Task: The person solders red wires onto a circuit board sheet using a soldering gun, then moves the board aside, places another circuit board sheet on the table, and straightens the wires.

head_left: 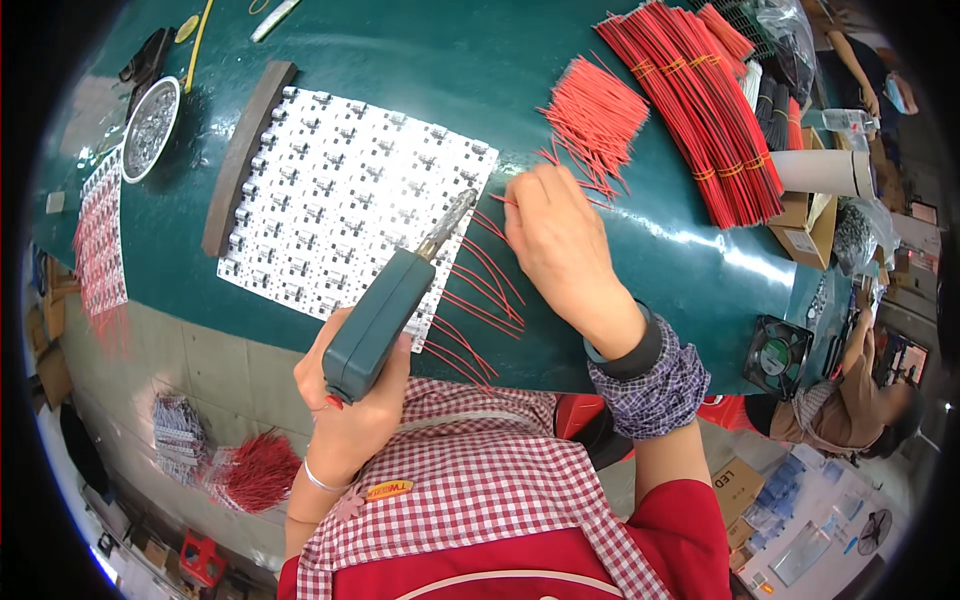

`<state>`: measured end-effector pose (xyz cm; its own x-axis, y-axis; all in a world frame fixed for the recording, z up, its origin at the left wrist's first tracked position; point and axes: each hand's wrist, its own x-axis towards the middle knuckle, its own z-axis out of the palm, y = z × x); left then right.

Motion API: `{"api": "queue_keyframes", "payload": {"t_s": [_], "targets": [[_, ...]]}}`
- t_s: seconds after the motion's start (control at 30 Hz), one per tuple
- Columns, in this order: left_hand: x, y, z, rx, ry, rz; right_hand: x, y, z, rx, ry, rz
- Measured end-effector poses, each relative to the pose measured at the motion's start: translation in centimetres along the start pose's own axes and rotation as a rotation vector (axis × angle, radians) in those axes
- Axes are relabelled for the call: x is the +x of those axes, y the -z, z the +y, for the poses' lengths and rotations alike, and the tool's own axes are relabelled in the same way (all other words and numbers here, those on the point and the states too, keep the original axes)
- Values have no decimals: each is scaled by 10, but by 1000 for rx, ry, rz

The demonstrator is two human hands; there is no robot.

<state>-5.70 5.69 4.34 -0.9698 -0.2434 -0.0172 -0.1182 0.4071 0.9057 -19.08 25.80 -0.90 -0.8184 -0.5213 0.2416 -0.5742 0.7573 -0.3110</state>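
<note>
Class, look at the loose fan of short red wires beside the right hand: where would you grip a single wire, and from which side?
Probably pinch one red wire at its near end, coming from the right hand side; those ends splay apart toward the hand, while farther up the strands crowd and overlap.

Hidden fingertips, tiny parts

The right hand (558,240) covers its own fingertips and whichever red wire (590,120) they pinch; the white panel's (350,190) components are too small to identify.
</note>
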Motion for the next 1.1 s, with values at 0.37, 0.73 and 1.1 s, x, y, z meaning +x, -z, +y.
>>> {"api": "queue_keyframes", "payload": {"t_s": [0.37, 0.73, 1.1], "targets": [[-4, 4, -1, -3, -22, 12, 20, 6, 52, 26, 88, 281], [-11, 7, -6, 38, -47, -22, -5, -5, -20, 187, -16, 96], [-14, 9, -7, 38, -31, -16, -5, -19, -21, -8, 28, 125]]}}
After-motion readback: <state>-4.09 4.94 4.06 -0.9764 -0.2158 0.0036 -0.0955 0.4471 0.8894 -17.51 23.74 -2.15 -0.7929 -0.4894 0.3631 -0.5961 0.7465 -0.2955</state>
